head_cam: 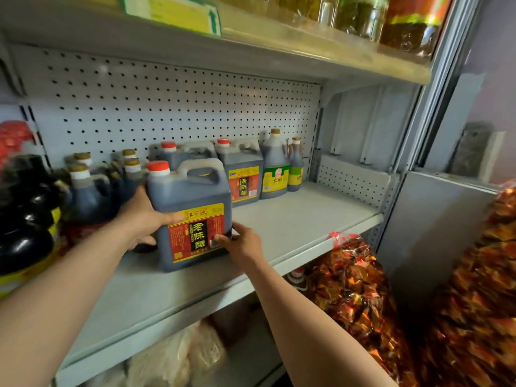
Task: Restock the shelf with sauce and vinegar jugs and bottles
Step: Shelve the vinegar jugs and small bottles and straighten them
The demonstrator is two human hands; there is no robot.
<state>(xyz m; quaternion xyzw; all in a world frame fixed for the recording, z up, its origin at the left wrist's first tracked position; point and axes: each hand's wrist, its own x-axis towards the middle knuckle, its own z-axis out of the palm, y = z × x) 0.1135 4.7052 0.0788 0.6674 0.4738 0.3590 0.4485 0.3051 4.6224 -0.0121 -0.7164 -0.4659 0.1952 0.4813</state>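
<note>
The left hand (145, 216) gripped the vinegar jug (192, 216) by its left side, thumb across the label. The jug stood on the middle shelf (293, 219), near the front. The right hand (243, 241) pinched its lower right corner. Sliding it straight back, label forward, beside the matching jug (243, 174), would probably serve best.

front jug (192, 213) label: 老陈醋; rear bottle (275, 166): 大醋
</note>
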